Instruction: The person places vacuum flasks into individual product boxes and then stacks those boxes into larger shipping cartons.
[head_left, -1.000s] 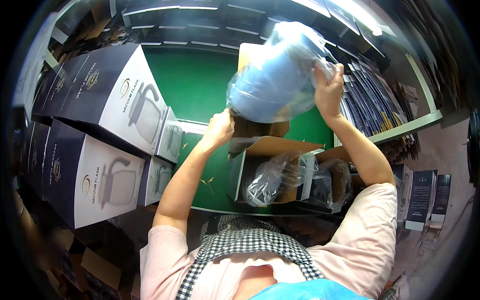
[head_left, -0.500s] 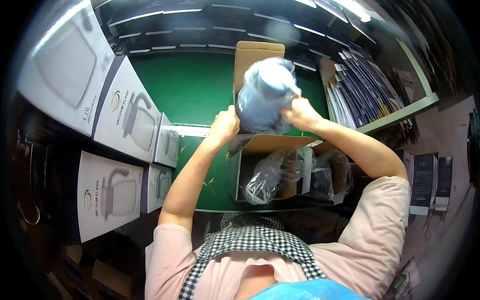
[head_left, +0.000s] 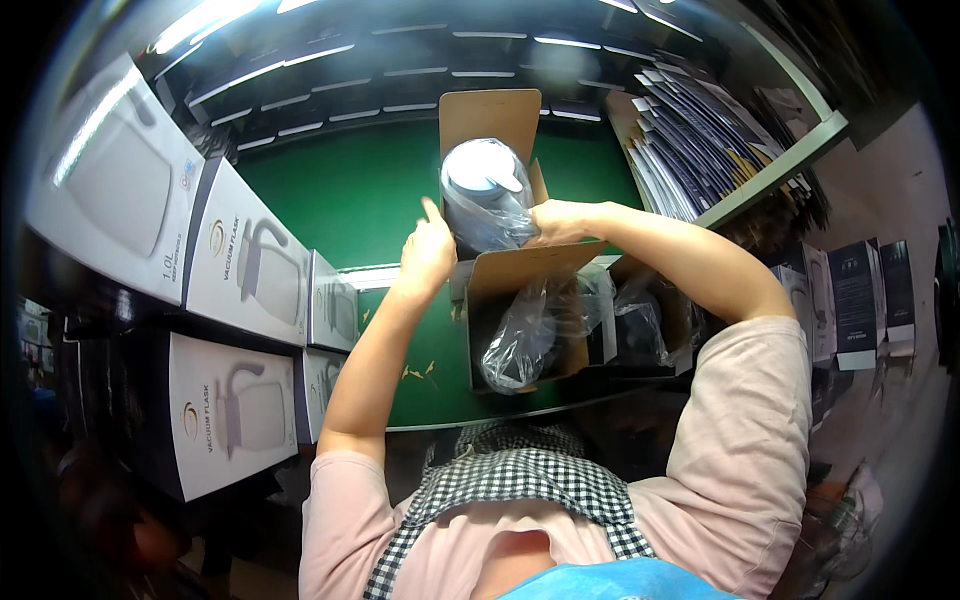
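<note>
standing at left, printed boxes [head_left: 245, 260]. left hand [head_left: 428, 250] near open carton [head_left: 490, 118], index finger extended; cannot tell if it grips. pale jug [head_left: 480, 170] in clear plastic [head_left: 512, 228] sits lid-up inside carton. right hand [head_left: 562, 222] at jug's right side, fingers partly hidden, cannot tell grip.

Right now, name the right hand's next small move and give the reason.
I'd probably have the right hand ease the clear bag down beside the pale-blue flask. The flask appears to sit in the open box, bag film shows loose around it, the rear flap stands raised, and the right hand is already at the flask's right side.
</note>
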